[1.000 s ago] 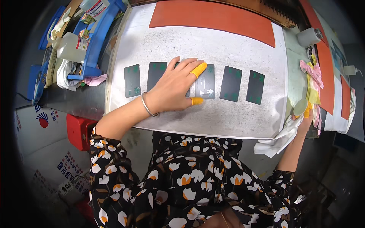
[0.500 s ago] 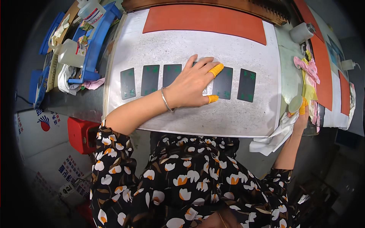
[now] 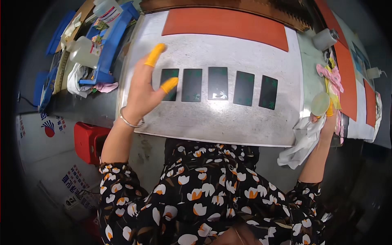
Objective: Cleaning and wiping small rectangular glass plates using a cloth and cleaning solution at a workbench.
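A row of several dark rectangular plates with green leaf-like marks lies on the white-covered table [image 3: 196, 126]. The middle plate [image 3: 218, 81] sits slightly farther up than its neighbours and catches the light. At the row's left end my left hand [image 3: 143, 90] is open, thumb and a finger in yellow finger cots spread apart. It partly covers the leftmost visible plate [image 3: 170, 81] and may hide another. By the table's right side, my right hand [image 3: 328, 118] is closed on a white cloth [image 3: 304, 143] that hangs down. A round, pale green translucent piece [image 3: 320, 103] is at its fingers.
An orange-red mat [image 3: 224, 26] lies at the back below a wooden rack [image 3: 228, 5]. A blue tray [image 3: 107, 51] with plastic bottles stands left. On the right are a grey bottle [image 3: 325, 39] and pink and yellow cloths [image 3: 332, 77]. A red stool [image 3: 87, 141] stands below left.
My left hand has swept from the middle of the row to its left end, uncovering the middle plates. My right hand still holds the cloth, with only a slight shift.
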Motion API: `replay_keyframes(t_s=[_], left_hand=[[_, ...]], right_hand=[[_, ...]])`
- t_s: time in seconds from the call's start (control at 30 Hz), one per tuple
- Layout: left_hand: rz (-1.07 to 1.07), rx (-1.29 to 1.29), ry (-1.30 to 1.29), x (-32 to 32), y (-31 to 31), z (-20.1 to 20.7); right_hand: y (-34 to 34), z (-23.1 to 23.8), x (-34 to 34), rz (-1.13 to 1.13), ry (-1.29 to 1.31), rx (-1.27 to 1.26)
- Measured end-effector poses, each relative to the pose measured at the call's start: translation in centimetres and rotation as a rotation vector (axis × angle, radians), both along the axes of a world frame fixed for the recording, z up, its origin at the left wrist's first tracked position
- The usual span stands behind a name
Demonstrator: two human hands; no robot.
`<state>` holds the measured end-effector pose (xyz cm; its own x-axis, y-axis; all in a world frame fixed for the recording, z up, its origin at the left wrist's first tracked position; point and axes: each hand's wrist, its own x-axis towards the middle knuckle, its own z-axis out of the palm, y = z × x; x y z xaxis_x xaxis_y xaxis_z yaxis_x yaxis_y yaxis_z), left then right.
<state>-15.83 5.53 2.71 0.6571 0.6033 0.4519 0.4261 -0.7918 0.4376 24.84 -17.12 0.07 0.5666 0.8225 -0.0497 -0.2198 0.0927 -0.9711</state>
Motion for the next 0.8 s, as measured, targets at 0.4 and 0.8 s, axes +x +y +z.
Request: replay_keyframes(t_s=[0.4,0.8], left_hand=[[0.677,0.393,-0.534,-15.6,4.6,2.4],[0.644,-0.236,-0.474,-16.0,11.8,1.6]], right_hand=[[23.3,7.9,-20.5,0.914,0.299,0.347],[38.6,8.2,-37.3,1.19,0.568,0.3]])
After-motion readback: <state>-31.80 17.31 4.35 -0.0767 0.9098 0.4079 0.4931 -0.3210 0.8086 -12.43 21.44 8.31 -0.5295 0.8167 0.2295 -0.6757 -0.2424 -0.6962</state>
